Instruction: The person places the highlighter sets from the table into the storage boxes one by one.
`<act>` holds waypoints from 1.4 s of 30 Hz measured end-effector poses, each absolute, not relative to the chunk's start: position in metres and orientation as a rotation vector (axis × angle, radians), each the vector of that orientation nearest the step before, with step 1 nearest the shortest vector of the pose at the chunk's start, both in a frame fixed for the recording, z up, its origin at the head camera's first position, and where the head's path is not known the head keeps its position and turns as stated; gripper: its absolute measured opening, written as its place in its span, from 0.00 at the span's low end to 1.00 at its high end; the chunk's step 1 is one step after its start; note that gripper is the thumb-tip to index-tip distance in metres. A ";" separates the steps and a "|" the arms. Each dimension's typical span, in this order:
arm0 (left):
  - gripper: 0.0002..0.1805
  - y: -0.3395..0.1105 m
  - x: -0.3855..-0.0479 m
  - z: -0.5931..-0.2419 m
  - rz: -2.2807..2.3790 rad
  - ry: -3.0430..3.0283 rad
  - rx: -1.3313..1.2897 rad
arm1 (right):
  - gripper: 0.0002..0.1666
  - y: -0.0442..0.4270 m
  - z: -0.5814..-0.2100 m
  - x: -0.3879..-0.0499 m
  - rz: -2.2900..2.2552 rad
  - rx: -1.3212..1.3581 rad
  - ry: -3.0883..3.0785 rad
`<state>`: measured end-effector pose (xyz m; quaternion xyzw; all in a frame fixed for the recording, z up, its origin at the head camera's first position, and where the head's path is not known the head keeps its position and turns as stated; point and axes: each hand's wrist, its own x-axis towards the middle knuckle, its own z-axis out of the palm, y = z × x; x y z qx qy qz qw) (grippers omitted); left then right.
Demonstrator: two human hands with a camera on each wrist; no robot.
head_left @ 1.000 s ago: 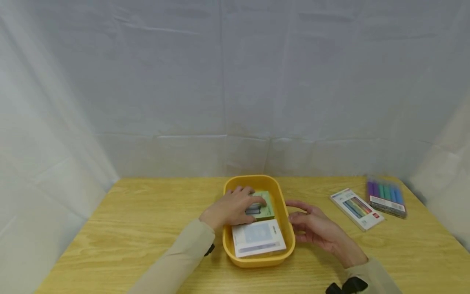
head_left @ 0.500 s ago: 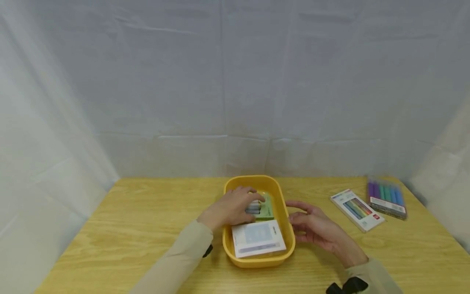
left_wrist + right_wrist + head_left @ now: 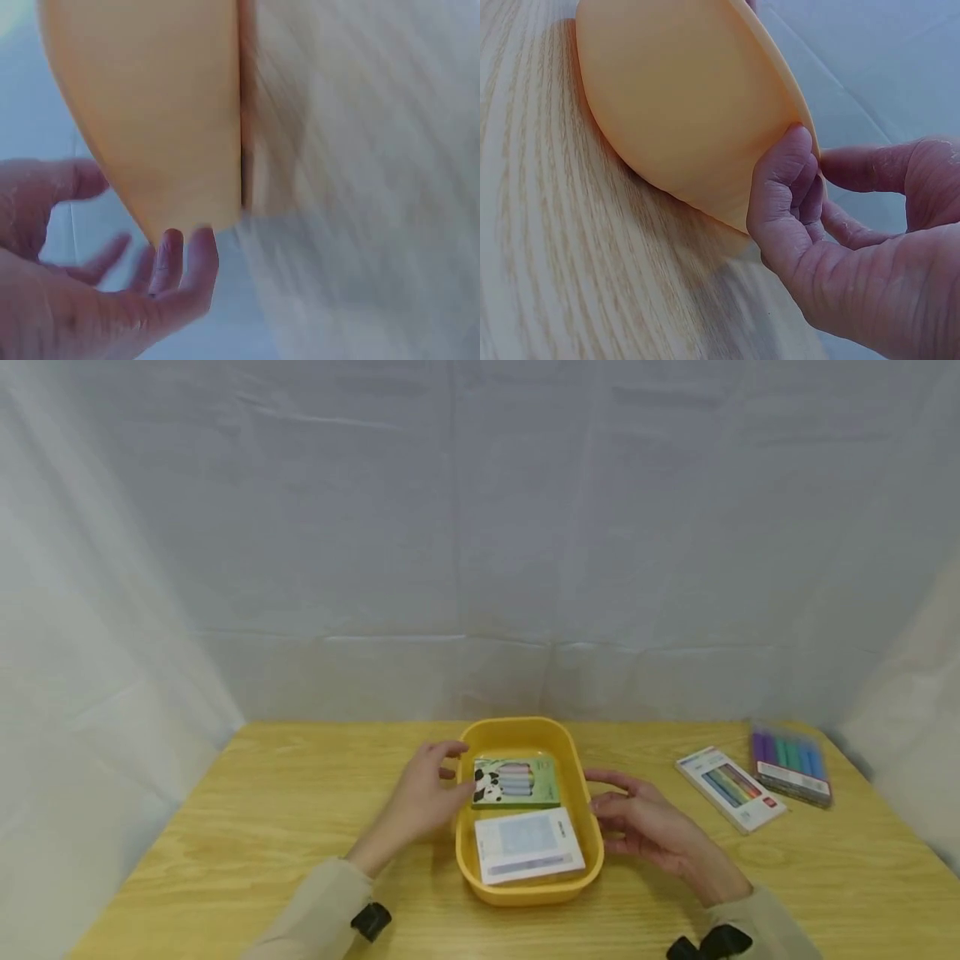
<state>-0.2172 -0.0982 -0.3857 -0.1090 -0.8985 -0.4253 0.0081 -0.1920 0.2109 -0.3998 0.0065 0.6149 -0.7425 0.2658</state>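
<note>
Where half a second ago the left hand (image 3: 420,793) covered much of the green box (image 3: 550,787), it has now drawn back to the left rim of the yellow tray (image 3: 525,895), just below the centre of the frame. That bares the panda picture on the box, which lies face up in the tray's upper half with neither hand on it; for the work in hand, I judge this placement complete.

The white box (image 3: 527,845), set slightly askew, fills the lower half, just beside the green one; I cannot tell whether their edges touch.

The left fingers are loosely curved and well spread, bracketing the rim with the thumb tip over it; they have hold of nothing that I can see, though the left wrist view is blurred and light contact cannot be ruled out. At the right side of the tray, the right hand (image 3: 652,827) has its fingers bent in, pinching the rim between thumb and fingers; it is placed as it was a second ago, probably steadying the tray.

Toward the right of the frame, a pencil box (image 3: 731,788) and a clear pack of markers (image 3: 791,767) lie on the bench (image 3: 300,843), near each other and apart from the tray.
</note>
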 end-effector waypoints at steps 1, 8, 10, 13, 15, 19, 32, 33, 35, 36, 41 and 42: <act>0.31 -0.099 -0.216 -0.387 -1.455 -2.803 -0.279 | 0.43 0.211 -0.400 -0.192 -2.004 0.017 1.663; 0.35 -0.101 -0.203 -0.392 -2.029 -2.657 -0.002 | 0.43 0.211 -0.400 -0.192 -1.999 0.017 1.658; 0.34 -0.102 -0.202 -0.394 -2.070 -2.639 0.023 | 0.43 0.211 -0.400 -0.192 -2.001 0.015 1.652; 0.33 -0.102 -0.202 -0.396 -2.111 -2.627 0.039 | 0.44 0.212 -0.400 -0.191 -2.005 0.008 1.642; 0.33 -0.102 -0.203 -0.397 -2.131 -2.626 0.049 | 0.44 0.212 -0.400 -0.191 -2.006 0.004 1.638; 0.33 -0.102 -0.202 -0.396 -2.165 -2.623 0.057 | 0.43 0.212 -0.400 -0.190 -2.009 0.007 1.641; 0.34 -0.110 -0.195 -0.396 -2.370 -2.546 0.075 | 0.43 0.210 -0.397 -0.191 -1.999 0.017 1.656; 0.35 -0.111 -0.196 -0.396 -2.389 -2.543 0.070 | 0.43 0.211 -0.397 -0.192 -1.993 0.010 1.666; 0.35 -0.112 -0.196 -0.395 -2.421 -2.544 0.053 | 0.43 0.211 -0.397 -0.192 -1.984 0.000 1.680; 0.35 -0.112 -0.196 -0.395 -2.433 -2.546 0.046 | 0.43 0.212 -0.397 -0.192 -1.981 -0.001 1.689; 0.36 -0.115 -0.197 -0.395 -2.477 -2.545 0.007 | 0.42 0.214 -0.399 -0.192 -1.942 -0.050 1.756; 0.36 -0.115 -0.198 -0.394 -2.486 -2.545 -0.003 | 0.42 0.215 -0.398 -0.192 -1.931 -0.059 1.772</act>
